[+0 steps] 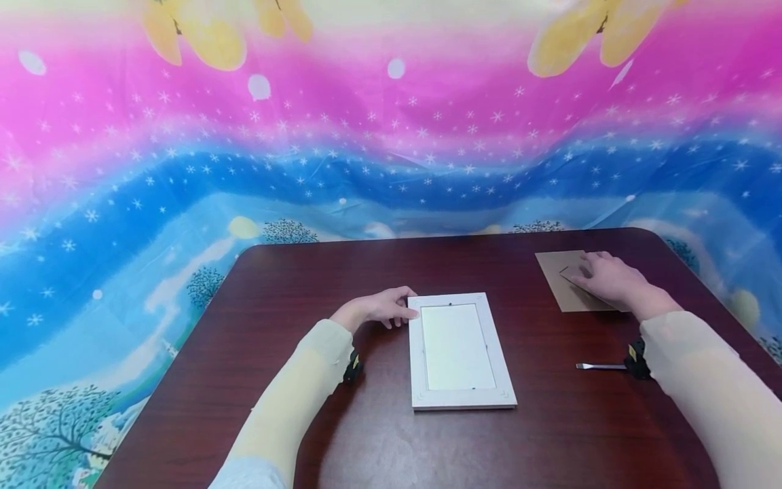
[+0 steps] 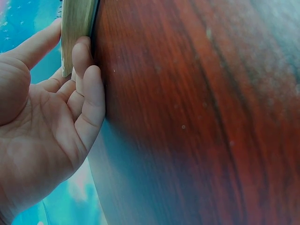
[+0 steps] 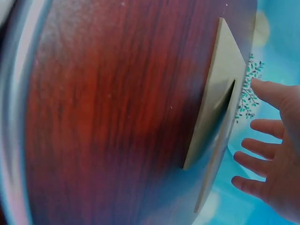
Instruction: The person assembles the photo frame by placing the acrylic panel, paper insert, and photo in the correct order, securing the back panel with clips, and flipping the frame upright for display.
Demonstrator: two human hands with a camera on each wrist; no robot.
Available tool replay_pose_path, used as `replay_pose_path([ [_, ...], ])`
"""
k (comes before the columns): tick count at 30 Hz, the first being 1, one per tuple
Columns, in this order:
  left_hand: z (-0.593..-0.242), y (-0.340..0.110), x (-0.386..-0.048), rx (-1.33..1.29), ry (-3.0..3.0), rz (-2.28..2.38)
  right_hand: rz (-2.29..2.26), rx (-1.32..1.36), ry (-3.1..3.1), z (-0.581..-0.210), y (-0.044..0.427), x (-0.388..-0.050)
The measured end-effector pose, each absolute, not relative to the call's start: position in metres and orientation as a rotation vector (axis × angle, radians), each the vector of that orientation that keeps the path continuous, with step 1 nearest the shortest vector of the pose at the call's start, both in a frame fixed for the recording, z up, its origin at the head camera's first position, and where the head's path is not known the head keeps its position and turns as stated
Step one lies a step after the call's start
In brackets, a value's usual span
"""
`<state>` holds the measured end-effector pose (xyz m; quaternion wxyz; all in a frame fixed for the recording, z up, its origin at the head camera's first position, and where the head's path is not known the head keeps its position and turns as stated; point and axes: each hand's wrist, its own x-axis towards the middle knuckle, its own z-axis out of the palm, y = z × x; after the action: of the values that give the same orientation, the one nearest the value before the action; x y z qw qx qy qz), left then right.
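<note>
A white picture frame [image 1: 417, 353] lies on the table, with a pale panel [image 1: 458, 346] in its opening. My left hand [image 1: 386, 307] grips the frame's far left edge. In the left wrist view the thumb is on one side of the frame's edge [image 2: 77, 33] and fingers are on the other. To the right lies a brown backing board [image 1: 559, 272] with a stand leg [image 3: 218, 145] tilted up from it. Over this board is my right hand [image 1: 611, 278]; in the right wrist view its fingers [image 3: 255, 166] are spread, apart from the board.
A flat-tipped screwdriver [image 1: 601, 367] lies on the dark red-brown table [image 1: 293, 312], its handle hidden by the device on my right wrist. Behind the table hangs a colourful cloth [image 1: 391, 149] with butterflies and snowflakes.
</note>
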<state>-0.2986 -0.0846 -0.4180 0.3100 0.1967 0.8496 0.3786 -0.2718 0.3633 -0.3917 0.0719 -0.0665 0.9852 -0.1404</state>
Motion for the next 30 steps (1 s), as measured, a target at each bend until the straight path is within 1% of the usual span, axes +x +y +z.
replay_pose_path([
  [7,-0.418,-0.085,-0.298,0.518,2.241,1.007,-0.435,-0.183,2.945,-0.400,0.360,-0.275],
  [16,-0.419,-0.085,-0.299,0.522,2.239,1.012,-0.389,-0.156,2.982,-0.402,0.358,-0.277],
  [30,-0.419,-0.085,-0.299,0.509,2.235,1.016,-0.338,-0.209,3.028,-0.404,0.358,-0.277],
])
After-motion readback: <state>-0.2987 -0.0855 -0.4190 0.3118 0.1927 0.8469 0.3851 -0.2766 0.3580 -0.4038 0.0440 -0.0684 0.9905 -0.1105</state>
